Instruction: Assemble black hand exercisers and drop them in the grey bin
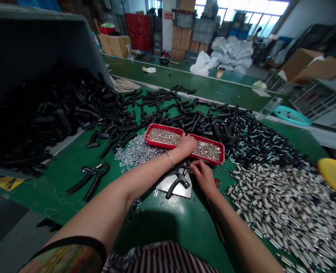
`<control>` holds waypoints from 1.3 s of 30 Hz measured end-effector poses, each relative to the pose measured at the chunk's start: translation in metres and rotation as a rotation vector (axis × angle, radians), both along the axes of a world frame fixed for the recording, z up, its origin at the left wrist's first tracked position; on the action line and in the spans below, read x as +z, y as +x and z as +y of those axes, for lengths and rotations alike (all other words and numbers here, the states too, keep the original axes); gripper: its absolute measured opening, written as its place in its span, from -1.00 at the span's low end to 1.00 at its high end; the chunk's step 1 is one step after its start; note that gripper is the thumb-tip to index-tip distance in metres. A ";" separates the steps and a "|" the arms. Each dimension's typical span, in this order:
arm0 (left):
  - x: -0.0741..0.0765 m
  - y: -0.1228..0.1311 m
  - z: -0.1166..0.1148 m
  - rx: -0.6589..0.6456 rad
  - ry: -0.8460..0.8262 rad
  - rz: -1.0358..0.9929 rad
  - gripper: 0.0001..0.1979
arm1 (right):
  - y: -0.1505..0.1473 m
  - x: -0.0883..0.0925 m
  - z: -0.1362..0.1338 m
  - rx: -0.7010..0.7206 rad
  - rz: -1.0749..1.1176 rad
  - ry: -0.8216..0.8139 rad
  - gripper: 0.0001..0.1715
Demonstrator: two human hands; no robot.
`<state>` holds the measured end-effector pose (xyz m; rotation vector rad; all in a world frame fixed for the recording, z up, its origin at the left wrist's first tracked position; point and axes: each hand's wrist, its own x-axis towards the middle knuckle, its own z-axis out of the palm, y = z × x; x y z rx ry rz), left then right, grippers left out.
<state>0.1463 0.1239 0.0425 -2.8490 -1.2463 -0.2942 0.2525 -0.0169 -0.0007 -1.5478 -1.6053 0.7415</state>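
Hands: left hand (pixel 186 145) half-curled on red tray (pixel 156 131), hold unclear; right hand (pixel 202 176) touches black plastic handle (pixel 179 182) on steel plate (pixel 170 187), grip unclear. Large heaps of black handles (pixel 185 121) and steel sleeves (pixel 281 204) remain.

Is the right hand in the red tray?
No, the right hand is at the black plastic grip on the metal plate; the left hand is over the red tray.

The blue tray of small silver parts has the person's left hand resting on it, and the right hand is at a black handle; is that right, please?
Not quite: the head view shows the tray is red, not blue. The left hand rests on it; the right hand is at the black handle.
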 end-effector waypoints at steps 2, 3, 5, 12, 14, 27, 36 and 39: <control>0.002 -0.010 -0.004 0.030 0.005 -0.062 -0.80 | 0.000 0.001 0.005 -0.007 -0.069 -0.004 -0.76; 0.003 -0.017 -0.008 0.059 -0.003 -0.128 -0.77 | 0.000 0.002 0.006 -0.009 -0.102 -0.007 -0.77; 0.003 -0.037 -0.016 0.134 -0.046 -0.323 -0.74 | -0.001 0.003 0.005 -0.003 -0.164 -0.004 -0.78; -0.017 -0.123 -0.058 0.238 -0.305 -0.743 -0.82 | -0.012 0.003 -0.003 0.037 -0.501 0.092 -0.72; -0.021 -0.140 -0.073 0.226 -0.402 -0.761 -0.82 | -0.014 0.006 -0.001 0.064 -0.576 0.081 -0.75; -0.030 -0.107 -0.118 0.177 -0.383 -0.596 -0.87 | 0.003 0.029 -0.018 -0.025 -1.009 -0.043 -0.66; -0.021 -0.100 -0.113 0.141 -0.313 -0.343 -0.85 | 0.031 0.017 -0.038 -0.053 -0.609 -0.081 -0.83; -0.017 -0.097 -0.111 -0.021 -0.189 -0.188 -0.83 | 0.031 0.029 -0.050 -0.015 -0.379 0.028 -0.76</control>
